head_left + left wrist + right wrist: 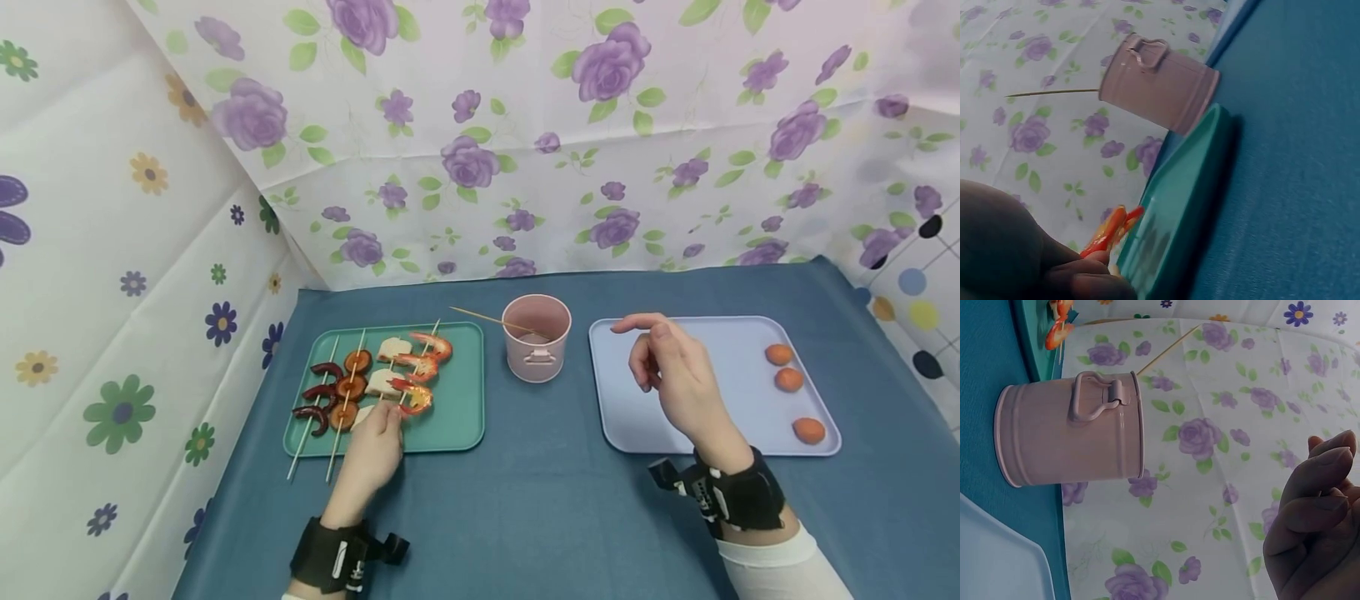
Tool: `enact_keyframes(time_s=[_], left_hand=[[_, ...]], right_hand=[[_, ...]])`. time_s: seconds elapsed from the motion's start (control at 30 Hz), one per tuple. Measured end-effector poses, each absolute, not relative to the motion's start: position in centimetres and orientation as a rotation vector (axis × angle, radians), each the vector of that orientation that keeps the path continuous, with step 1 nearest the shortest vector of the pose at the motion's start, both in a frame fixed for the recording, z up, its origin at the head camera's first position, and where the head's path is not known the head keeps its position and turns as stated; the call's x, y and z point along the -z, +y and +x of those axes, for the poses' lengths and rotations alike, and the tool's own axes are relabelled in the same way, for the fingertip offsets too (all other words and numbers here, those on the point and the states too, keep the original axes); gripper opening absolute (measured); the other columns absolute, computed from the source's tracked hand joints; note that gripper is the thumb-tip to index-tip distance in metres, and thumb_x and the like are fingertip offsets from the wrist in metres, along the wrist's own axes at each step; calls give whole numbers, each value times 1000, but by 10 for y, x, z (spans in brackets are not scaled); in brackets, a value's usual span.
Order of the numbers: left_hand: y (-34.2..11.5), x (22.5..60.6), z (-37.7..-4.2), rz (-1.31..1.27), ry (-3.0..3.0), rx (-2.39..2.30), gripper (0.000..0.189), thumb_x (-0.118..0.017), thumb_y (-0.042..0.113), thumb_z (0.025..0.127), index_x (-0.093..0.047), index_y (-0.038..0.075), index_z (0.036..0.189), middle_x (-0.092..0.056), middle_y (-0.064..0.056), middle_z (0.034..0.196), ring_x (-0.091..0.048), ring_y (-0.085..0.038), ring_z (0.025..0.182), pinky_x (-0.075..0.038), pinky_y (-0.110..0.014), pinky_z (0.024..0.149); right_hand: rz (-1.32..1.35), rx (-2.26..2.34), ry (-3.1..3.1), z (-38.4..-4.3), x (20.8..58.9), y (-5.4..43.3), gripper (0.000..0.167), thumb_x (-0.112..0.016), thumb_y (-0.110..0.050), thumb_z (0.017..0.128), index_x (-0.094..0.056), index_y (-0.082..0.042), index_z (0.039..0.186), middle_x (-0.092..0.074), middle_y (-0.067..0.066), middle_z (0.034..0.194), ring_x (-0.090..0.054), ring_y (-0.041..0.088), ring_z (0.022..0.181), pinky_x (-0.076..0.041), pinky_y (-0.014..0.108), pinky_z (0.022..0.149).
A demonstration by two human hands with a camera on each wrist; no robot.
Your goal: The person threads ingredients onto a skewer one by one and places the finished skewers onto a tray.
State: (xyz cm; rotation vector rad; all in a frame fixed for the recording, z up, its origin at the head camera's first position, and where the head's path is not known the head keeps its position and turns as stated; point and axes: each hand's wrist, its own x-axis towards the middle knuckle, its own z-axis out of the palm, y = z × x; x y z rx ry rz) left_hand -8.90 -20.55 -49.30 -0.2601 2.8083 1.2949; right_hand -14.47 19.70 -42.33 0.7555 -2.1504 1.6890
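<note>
At the left, my left hand pinches the lower end of a shrimp skewer over the green tray; its fingers hide the stick's end. A skewer of white pieces lies beside it, partly under the hand. Further left on the tray are a skewer of round brown slices and one of dark red curled pieces. My right hand hangs above the pale blue tray, index finger extended and the others loosely bent, holding nothing.
Between the trays stands a pink bucket with a bare wooden stick leaning out to the left. Several orange-brown oval pieces, such as this one, lie along the pale blue tray's right side. A flowered cloth hangs behind the blue table.
</note>
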Motion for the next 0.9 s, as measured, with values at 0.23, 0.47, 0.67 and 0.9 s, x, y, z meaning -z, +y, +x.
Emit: enact_keyframes(time_s=[0.23,0.47,0.67,0.9], left_hand=[[-201,495,-84,-244,2889,-1202,32,-39,16,117,-67,1,110,-50,-6,72,-43,-20,56,-34,-36,57],[-197,497,-82,-152,2944,-1039,27,-47,19,115,-66,9,97,-41,-2,63,-36,-18,51,-27,-33,52],[-196,497,-81,-101,2988,-952,26,-52,19,113,-66,12,93,-39,0,61,-34,-16,50,-24,-32,52],[-195,497,-77,-102,2990,-932,17,-57,20,112,-69,7,109,-47,-2,63,-39,-17,51,-28,-33,51]], right_hand=[[780,-1694,-2170,-145,425,196,43,-29,-16,120,-68,-1,126,-53,5,64,-45,15,51,-36,30,46],[786,-1692,-2179,-146,425,195,43,-30,-16,119,-70,-1,123,-53,3,64,-45,15,51,-36,29,46],[782,-1668,-2194,-145,425,195,43,-29,-12,119,-71,-5,121,-53,-2,64,-45,13,50,-37,29,46],[781,-1653,-2225,-145,426,195,41,-30,-14,119,-71,-7,122,-54,-2,65,-46,14,51,-37,29,47]])
